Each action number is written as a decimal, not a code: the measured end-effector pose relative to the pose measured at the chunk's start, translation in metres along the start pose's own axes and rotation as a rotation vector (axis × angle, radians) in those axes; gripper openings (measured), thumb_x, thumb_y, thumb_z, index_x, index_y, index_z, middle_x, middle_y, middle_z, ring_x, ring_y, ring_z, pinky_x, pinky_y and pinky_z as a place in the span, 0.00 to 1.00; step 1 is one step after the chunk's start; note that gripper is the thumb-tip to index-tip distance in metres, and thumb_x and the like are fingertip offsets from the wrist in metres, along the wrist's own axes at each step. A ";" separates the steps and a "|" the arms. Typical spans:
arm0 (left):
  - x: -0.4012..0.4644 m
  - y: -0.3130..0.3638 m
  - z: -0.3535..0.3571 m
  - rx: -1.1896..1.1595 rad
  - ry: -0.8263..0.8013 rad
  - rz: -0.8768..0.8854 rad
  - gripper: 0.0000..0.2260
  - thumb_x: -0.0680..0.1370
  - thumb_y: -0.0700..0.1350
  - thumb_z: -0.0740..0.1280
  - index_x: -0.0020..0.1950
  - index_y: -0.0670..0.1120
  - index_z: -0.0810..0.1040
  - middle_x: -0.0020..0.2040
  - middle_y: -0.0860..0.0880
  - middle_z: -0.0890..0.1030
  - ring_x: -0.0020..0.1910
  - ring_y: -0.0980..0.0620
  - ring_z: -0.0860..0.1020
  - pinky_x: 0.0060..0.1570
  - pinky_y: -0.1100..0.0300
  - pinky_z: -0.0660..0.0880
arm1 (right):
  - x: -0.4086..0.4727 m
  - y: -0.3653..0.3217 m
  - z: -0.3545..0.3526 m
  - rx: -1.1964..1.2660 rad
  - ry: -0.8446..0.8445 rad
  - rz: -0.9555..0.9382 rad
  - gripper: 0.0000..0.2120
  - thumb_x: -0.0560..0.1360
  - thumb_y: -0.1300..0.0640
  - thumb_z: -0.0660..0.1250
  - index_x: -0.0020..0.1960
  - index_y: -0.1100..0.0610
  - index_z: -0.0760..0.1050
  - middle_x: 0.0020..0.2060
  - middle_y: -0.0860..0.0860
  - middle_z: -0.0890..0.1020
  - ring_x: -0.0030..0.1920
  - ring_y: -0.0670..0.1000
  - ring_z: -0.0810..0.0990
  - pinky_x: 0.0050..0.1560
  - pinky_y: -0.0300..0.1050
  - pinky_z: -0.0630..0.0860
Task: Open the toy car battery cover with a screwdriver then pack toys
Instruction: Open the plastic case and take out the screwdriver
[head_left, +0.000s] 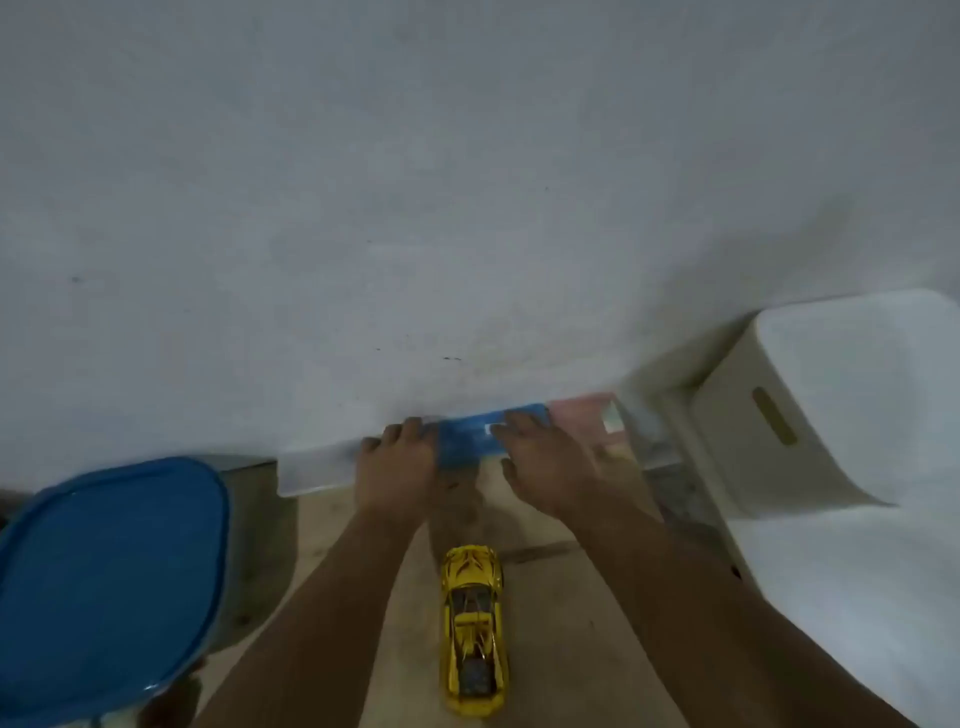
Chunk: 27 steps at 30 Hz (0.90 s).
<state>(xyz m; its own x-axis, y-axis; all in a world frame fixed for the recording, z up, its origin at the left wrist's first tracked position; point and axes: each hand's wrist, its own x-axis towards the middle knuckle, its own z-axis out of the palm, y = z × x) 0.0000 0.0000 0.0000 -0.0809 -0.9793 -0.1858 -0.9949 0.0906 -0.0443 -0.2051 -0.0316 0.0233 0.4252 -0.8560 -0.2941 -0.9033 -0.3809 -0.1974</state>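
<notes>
One yellow toy car (472, 629) lies nearest the camera, on the tan floor (561, 649) between the person's two forearms, its length running away from the viewer and its roof up. To its left, well apart, a blue oval lid (104, 587) sits on a grey container (254, 551) at the lower left corner. On the right a white stool-like box (810, 415) with a yellow slot in its side stands against the wall (467, 182).

Farther out, both hands reach forward to a blue flat box (478, 439) that rests at the foot of the wall. The left hand (397, 465) lies over its left end, fingers curled over the far edge; the right hand (545, 462) covers its right end, fingers bent over the top (the picture is blurred here, so how firm either hold is cannot be told). The car is well behind both hands and touches neither.

Beside the blue box, to its left, is a pale white tray (317, 470), and to its right a pink box (582, 415), both at the base of the wall. The plain grey wall fills the far upper part of the view.
</notes>
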 end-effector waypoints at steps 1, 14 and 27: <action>0.006 -0.002 0.007 -0.027 0.043 0.014 0.24 0.63 0.48 0.82 0.58 0.44 0.85 0.53 0.43 0.84 0.47 0.40 0.83 0.43 0.47 0.79 | 0.007 0.001 0.006 -0.031 -0.004 -0.004 0.26 0.80 0.57 0.62 0.77 0.53 0.65 0.77 0.53 0.65 0.73 0.57 0.68 0.68 0.55 0.71; 0.014 -0.003 0.033 -0.147 0.301 0.040 0.26 0.61 0.43 0.83 0.57 0.41 0.83 0.55 0.41 0.81 0.51 0.38 0.81 0.48 0.45 0.79 | 0.044 0.002 0.011 -0.467 0.050 -0.107 0.26 0.54 0.48 0.81 0.50 0.58 0.83 0.46 0.56 0.82 0.44 0.57 0.82 0.28 0.45 0.74; 0.008 -0.004 0.030 -0.288 0.348 0.037 0.30 0.72 0.59 0.76 0.69 0.47 0.76 0.61 0.45 0.80 0.56 0.42 0.81 0.56 0.47 0.78 | 0.030 0.020 -0.012 -0.257 0.279 -0.104 0.12 0.76 0.44 0.66 0.48 0.52 0.72 0.43 0.51 0.77 0.43 0.54 0.78 0.41 0.50 0.75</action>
<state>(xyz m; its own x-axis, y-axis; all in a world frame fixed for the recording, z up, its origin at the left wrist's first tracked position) 0.0054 -0.0026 -0.0309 -0.0833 -0.9834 0.1611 -0.9631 0.1210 0.2406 -0.2113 -0.0689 0.0223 0.5154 -0.8569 -0.0119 -0.8561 -0.5154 0.0386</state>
